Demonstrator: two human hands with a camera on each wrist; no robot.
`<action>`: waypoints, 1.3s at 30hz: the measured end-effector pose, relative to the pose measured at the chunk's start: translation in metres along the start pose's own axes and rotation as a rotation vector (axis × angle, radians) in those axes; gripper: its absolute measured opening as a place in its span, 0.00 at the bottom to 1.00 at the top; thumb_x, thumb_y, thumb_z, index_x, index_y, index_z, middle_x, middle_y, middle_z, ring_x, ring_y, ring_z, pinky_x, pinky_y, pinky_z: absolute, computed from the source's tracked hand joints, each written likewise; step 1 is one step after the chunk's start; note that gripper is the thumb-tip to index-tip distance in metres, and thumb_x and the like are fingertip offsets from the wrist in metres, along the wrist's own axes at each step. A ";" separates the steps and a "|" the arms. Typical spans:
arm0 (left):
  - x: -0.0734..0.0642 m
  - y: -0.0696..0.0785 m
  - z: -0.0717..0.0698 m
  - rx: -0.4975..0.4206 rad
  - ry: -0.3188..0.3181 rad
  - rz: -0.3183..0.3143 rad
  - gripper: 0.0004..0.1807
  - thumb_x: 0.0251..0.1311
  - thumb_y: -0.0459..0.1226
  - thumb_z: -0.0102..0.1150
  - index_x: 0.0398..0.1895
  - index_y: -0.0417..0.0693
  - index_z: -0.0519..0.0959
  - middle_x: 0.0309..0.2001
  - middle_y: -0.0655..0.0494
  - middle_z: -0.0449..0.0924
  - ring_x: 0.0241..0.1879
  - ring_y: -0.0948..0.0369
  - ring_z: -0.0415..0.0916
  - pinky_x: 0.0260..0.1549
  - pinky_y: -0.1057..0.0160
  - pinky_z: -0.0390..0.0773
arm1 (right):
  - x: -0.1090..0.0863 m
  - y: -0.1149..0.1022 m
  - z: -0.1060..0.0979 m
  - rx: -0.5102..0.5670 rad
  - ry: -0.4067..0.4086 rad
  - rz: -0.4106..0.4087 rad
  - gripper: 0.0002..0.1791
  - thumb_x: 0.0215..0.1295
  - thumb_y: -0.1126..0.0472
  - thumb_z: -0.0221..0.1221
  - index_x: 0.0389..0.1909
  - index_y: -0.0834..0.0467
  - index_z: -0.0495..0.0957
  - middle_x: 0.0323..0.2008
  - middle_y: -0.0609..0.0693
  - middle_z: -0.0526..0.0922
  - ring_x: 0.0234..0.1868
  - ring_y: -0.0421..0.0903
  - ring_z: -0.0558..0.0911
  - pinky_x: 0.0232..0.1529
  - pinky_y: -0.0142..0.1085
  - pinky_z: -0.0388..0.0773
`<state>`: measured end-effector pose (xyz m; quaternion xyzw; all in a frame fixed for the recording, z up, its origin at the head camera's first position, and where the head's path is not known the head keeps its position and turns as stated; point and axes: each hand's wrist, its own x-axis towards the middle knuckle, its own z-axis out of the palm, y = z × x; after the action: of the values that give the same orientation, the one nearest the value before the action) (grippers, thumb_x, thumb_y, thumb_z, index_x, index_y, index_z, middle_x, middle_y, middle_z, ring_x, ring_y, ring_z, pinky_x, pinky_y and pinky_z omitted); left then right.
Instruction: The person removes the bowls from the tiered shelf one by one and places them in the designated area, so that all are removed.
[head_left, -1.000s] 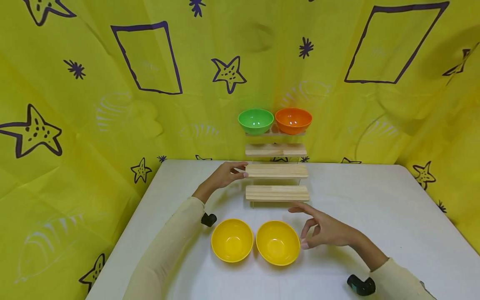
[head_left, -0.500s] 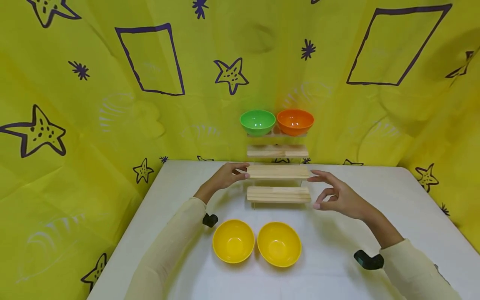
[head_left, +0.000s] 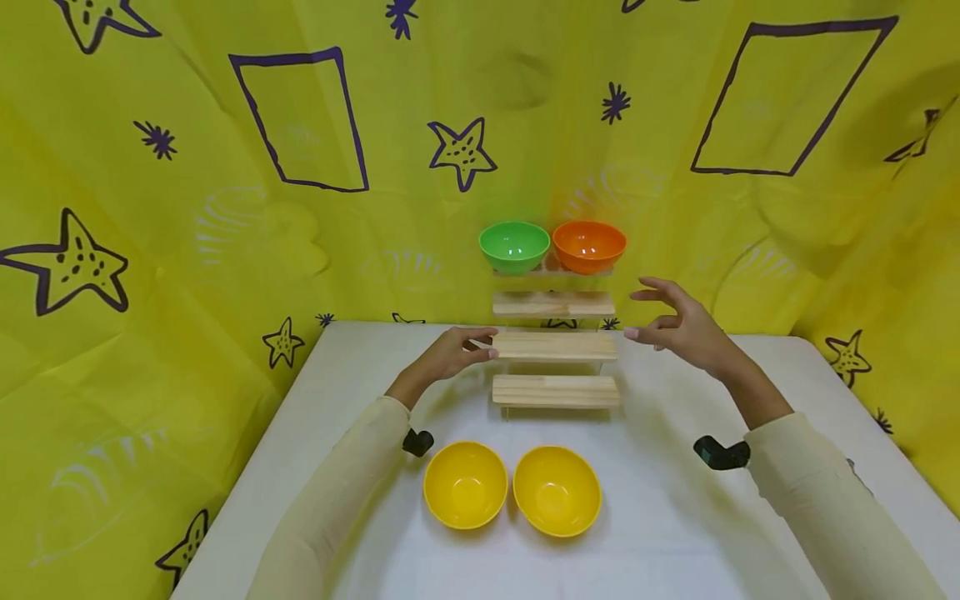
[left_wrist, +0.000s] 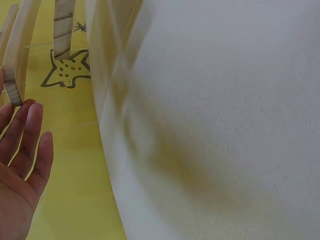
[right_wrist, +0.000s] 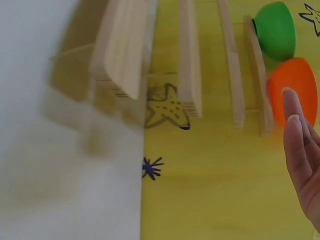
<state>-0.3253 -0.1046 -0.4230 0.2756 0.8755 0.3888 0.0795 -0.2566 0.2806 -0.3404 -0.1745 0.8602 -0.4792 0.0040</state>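
Note:
A stepped rack carries several pale wooden shelves, among them a middle shelf (head_left: 555,346) and a lowest shelf (head_left: 555,392). My left hand (head_left: 452,352) holds the middle shelf's left end between thumb and fingers; in the left wrist view, the fingers (left_wrist: 31,122) lie against that shelf end. To the right of the rack, my right hand (head_left: 686,329) is raised with thumb and forefinger apart and nothing between them. A green bowl (head_left: 514,247) and an orange bowl (head_left: 589,247) sit side by side on the top shelf. In the right wrist view, the right fingers (right_wrist: 297,145) appear beside the orange bowl.
Two yellow bowls (head_left: 466,486) stand side by side on the white table (head_left: 420,550), in front of the rack. Behind everything hangs a yellow curtain (head_left: 405,225) with purple starfish drawings, close to the rack's back.
My right hand has risen from beside the right yellow bowl, up along the rack's right side towards the upper shelves. The left hand stays at the middle shelf, and the bowls keep their places.

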 end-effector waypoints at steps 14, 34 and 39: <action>0.002 0.000 0.000 -0.004 -0.001 -0.001 0.30 0.70 0.47 0.60 0.72 0.50 0.70 0.61 0.45 0.80 0.54 0.49 0.81 0.52 0.54 0.82 | 0.050 -0.015 -0.021 -0.071 0.064 0.124 0.52 0.68 0.49 0.64 0.81 0.53 0.40 0.76 0.61 0.57 0.49 0.52 0.83 0.40 0.35 0.82; 0.000 0.001 0.000 -0.036 0.002 -0.016 0.30 0.70 0.46 0.61 0.72 0.50 0.71 0.60 0.45 0.81 0.53 0.50 0.82 0.49 0.57 0.82 | 0.095 -0.025 -0.018 -0.055 0.014 0.175 0.55 0.68 0.42 0.61 0.81 0.56 0.36 0.77 0.65 0.51 0.35 0.33 0.83 0.43 0.35 0.82; 0.000 0.001 0.000 -0.037 0.000 -0.026 0.30 0.70 0.46 0.61 0.72 0.49 0.70 0.61 0.45 0.80 0.54 0.50 0.81 0.49 0.57 0.82 | 0.100 -0.023 -0.015 -0.047 0.015 0.171 0.56 0.67 0.41 0.61 0.81 0.57 0.37 0.76 0.66 0.52 0.35 0.34 0.84 0.42 0.34 0.82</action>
<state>-0.3249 -0.1037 -0.4221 0.2629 0.8715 0.4041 0.0897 -0.3466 0.2516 -0.2968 -0.0966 0.8830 -0.4580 0.0343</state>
